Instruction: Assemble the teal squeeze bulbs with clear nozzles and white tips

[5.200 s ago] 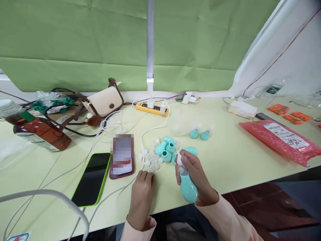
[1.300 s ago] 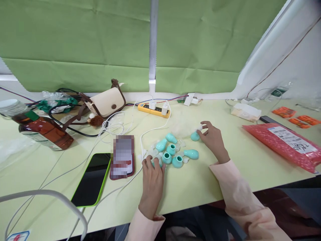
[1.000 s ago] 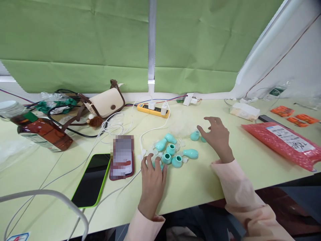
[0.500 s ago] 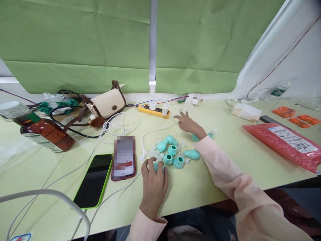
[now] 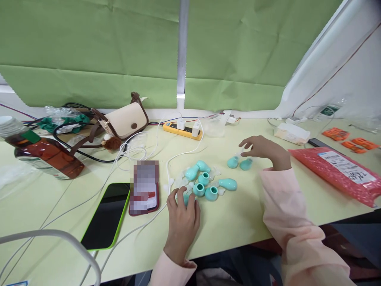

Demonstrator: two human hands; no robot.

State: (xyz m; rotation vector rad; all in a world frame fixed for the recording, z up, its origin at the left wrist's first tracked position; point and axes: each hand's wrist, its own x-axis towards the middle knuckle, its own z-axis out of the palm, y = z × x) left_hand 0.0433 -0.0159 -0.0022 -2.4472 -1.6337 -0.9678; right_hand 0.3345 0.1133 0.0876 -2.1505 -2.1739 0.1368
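My left hand (image 5: 183,220) has its fingers curled over a teal rubber bulb (image 5: 187,198) at the table's near side, and they hide much of it. Beyond it lie several loose teal bulbs (image 5: 204,178), some with the round opening facing up, among small clear plastic pieces (image 5: 216,171). To the right, my right hand (image 5: 258,149) hovers with thumb and fingers apart. Just under its fingertips stand two teal bulbs with clear tips, a left one (image 5: 232,162) and a right one (image 5: 246,164). Whether the fingers touch a tip is unclear.
A crumpled clear plastic bag (image 5: 214,125) lies by the yellow power strip (image 5: 182,131). White cables run past two phones, one green-edged (image 5: 107,216), one dark red (image 5: 145,188). A handbag (image 5: 126,121) and a bottle (image 5: 47,155) stand left; a pink parcel (image 5: 333,171) lies right.
My right hand has moved right and back from near the power strip to the two tipped bulbs. A clear bag now lies behind where it was. My left hand stays on its bulb.
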